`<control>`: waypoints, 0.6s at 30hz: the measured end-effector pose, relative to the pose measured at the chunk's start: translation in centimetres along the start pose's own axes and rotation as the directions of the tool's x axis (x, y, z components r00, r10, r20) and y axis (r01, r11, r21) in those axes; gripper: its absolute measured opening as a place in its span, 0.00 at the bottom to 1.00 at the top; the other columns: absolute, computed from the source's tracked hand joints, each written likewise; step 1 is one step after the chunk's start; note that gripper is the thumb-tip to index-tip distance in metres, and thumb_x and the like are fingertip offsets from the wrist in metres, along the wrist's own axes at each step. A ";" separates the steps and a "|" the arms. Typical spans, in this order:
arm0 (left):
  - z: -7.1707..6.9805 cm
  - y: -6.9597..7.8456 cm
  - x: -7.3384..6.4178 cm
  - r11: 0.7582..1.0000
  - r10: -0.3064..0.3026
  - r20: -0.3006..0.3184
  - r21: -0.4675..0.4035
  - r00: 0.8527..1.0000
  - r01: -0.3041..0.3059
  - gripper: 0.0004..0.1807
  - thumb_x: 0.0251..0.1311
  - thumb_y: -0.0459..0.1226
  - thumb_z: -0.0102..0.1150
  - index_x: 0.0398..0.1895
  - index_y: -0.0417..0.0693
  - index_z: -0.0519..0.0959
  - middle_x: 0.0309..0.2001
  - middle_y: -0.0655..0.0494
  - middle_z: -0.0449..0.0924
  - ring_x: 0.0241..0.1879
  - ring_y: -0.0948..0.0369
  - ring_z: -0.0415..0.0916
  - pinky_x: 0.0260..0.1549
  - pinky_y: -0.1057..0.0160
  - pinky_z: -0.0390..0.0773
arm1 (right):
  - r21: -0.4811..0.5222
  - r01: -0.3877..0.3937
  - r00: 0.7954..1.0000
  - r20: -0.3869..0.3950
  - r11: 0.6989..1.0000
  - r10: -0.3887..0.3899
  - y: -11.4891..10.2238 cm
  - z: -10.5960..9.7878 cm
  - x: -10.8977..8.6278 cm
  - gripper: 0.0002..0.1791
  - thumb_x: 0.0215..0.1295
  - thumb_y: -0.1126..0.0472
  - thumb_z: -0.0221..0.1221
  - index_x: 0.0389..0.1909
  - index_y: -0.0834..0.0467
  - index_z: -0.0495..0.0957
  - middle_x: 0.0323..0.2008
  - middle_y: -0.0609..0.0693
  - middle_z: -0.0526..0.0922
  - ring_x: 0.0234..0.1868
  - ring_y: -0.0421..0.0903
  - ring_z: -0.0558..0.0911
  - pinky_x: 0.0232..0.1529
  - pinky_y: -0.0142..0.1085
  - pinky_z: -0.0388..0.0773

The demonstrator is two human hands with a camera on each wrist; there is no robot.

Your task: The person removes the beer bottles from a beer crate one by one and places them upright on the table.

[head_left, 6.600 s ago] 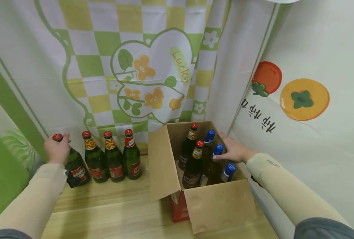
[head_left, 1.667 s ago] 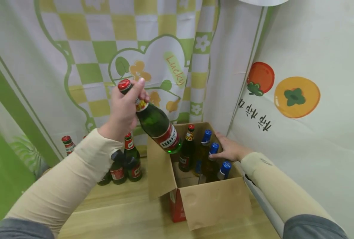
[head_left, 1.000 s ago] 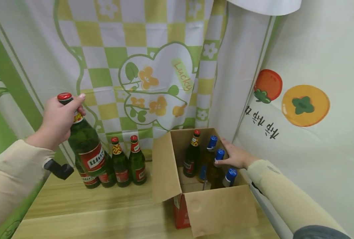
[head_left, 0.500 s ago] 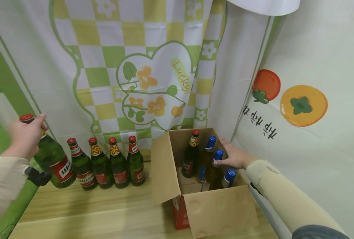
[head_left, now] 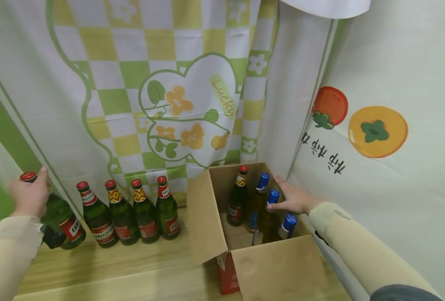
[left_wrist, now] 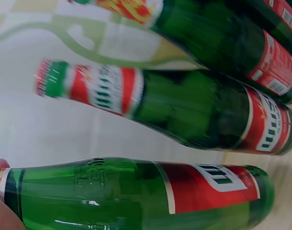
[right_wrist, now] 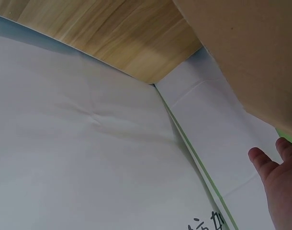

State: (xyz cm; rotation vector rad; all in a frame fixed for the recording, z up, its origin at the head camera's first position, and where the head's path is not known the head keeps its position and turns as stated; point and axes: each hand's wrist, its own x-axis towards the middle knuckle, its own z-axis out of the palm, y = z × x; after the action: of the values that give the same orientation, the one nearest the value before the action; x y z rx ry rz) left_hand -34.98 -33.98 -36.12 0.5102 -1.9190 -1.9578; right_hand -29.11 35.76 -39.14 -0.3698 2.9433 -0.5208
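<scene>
Green glass forms the red-capped, red-labelled bottle (head_left: 59, 216) that we see at the far left of a row, its neck wrapped by the curled fingers of the left hand (head_left: 30, 193). Its base is low over the pale wood-grain worktop (head_left: 132, 269), though we cannot be sure that it rests there. Just beside it, four similar green glass bottles (head_left: 100, 218) stand in line before a green-and-yellow checked cloth (head_left: 162, 44). To their right we find a brown cardboard box (head_left: 278, 265) with spread flaps, holding one red-capped green bottle (head_left: 237, 200) and three blue-capped amber bottles (head_left: 269, 217). At its right rim lies the right hand (head_left: 297, 197), fingers extended and thumb apart, near the middle blue cap; we cannot tell whether they touch.
</scene>
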 end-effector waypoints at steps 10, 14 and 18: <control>-1.5 -4.6 1.7 0.998 -0.026 -0.243 0.043 0.970 0.037 0.12 0.70 0.49 0.61 0.37 0.55 0.71 0.31 0.67 0.70 0.24 0.74 0.67 0.24 0.81 0.67 | -0.032 0.001 1.000 0.031 0.999 0.000 -0.3 0.3 0.7 0.67 0.63 0.31 0.64 0.80 0.71 0.39 0.80 0.70 0.42 0.78 0.68 0.49 0.75 0.59 0.48; -1.2 -6.0 2.1 0.994 0.016 -0.256 0.107 0.966 0.011 0.12 0.70 0.48 0.61 0.34 0.55 0.72 0.27 0.70 0.69 0.25 0.75 0.67 0.28 0.81 0.67 | -0.012 0.006 0.999 0.033 1.000 -0.005 0.0 0.2 0.2 0.66 0.64 0.33 0.65 0.80 0.72 0.39 0.79 0.71 0.41 0.78 0.70 0.48 0.75 0.60 0.47; -1.0 -7.0 2.8 1.000 -0.007 -0.284 0.006 0.959 0.009 0.10 0.69 0.46 0.63 0.34 0.56 0.73 0.27 0.71 0.71 0.27 0.74 0.68 0.34 0.80 0.69 | 0.013 0.010 1.000 0.026 1.000 -0.010 0.1 0.0 -0.1 0.65 0.65 0.35 0.66 0.79 0.73 0.39 0.79 0.72 0.41 0.78 0.71 0.47 0.75 0.61 0.46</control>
State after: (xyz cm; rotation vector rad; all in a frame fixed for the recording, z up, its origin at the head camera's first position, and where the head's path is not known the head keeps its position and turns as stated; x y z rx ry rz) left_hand -36.96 -36.08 -43.14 0.7571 -1.7463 -1.7710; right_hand -29.05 35.89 -39.18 -0.3868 2.9134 -0.5323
